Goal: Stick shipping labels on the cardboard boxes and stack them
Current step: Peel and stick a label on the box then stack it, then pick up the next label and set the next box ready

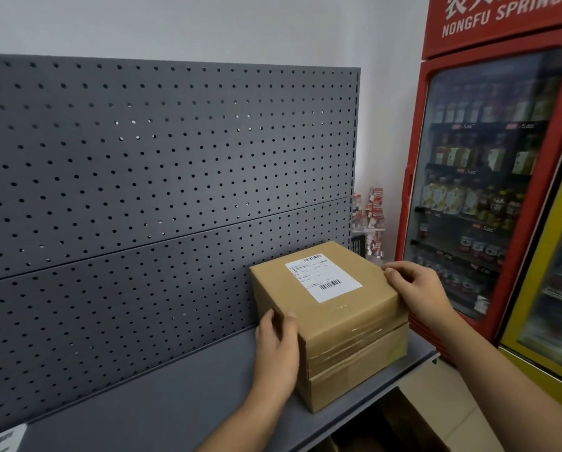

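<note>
The pegboard (142, 174) is cut off at the left, and the drinks cooler (488, 190) at the top and right, its bottles blurred behind glass. Two cardboard boxes are stacked at the right end of the grey shelf (175, 402). The lower box (354, 383) is partly hidden by the upper box (338, 318). The left hand (278, 347) is pressed flat against the upper box's left side, fingers straight. The right hand (416, 285) is curled over its top right edge, gripping it, fingertips hidden. The shipping label (323, 278) on top cannot be read.
</note>
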